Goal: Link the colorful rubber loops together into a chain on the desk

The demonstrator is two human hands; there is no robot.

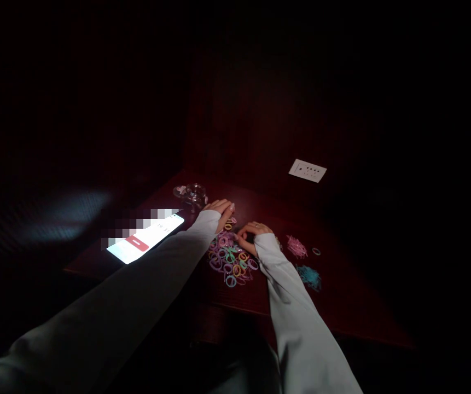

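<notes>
A heap of small colourful hair ties (229, 257) in purple, yellow, green and blue lies on the dark red table, between my forearms. My left hand (220, 209) rests palm down at the heap's far edge, its fingers stretched out, beside a few yellow and pink hair ties. At the right side of the heap is my right hand (254, 232), with bent fingers and the thumb and forefinger tips close together; anything between them is too small to make out. To its right are a pink bunch (296, 247) and a teal bunch (309, 278) of thin bands.
A lit phone (147, 239) lies left of my left forearm. Behind it stands a clear glass jar (195, 196), a round lid-like piece (180, 191) beside it. One loose hair tie (316, 251) lies far right. A white socket plate (308, 171) is on the back wall. Surroundings are very dark.
</notes>
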